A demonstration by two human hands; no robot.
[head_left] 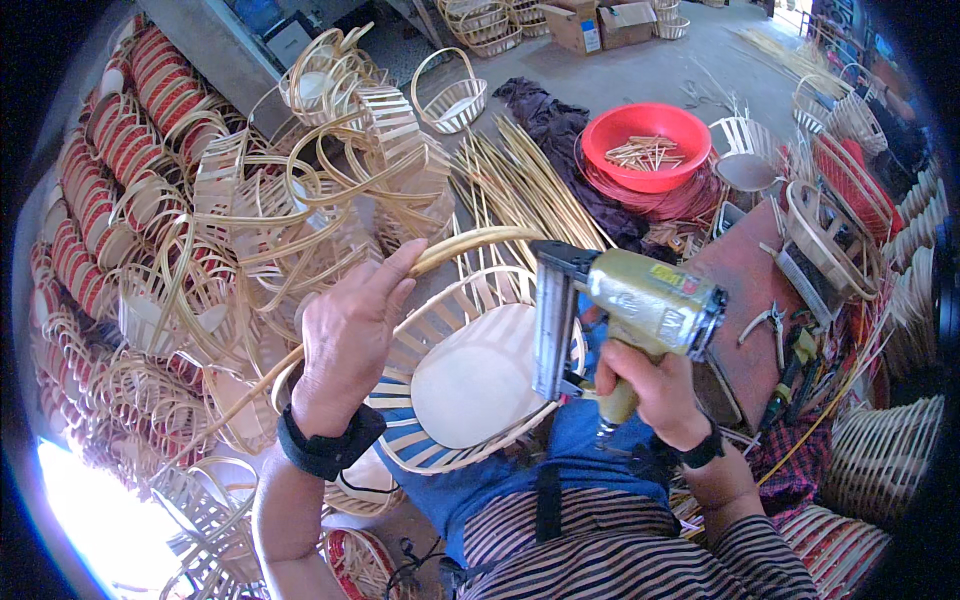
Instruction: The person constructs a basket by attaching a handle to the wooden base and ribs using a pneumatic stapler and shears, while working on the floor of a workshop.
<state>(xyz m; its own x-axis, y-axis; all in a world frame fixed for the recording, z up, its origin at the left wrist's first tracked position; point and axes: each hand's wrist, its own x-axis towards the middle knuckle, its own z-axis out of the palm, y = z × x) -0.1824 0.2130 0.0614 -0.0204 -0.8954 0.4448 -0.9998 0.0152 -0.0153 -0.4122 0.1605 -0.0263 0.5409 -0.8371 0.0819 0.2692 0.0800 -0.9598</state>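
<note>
My left hand [350,315] is closed on a curved bamboo handle [470,238] that arches over a woven basket [385,425] with an oval wooden base. The basket rests on my lap. My right hand [655,390] grips a gold pneumatic nail gun [640,300] by its handle. The gun's black nose meets the far end of the handle strip, above the basket's right rim. A long thin strip [245,400] runs down to the left from beneath my left hand. Dark bands circle both wrists.
Stacked baskets [330,190] crowd the left, with red-banded ones [115,140] behind. A red basin [600,130] of short sticks stands at the back right, near loose bamboo strips [530,180]. Pliers [775,325] lie on a reddish board [735,265] to the right. Cardboard boxes [575,25] sit far back.
</note>
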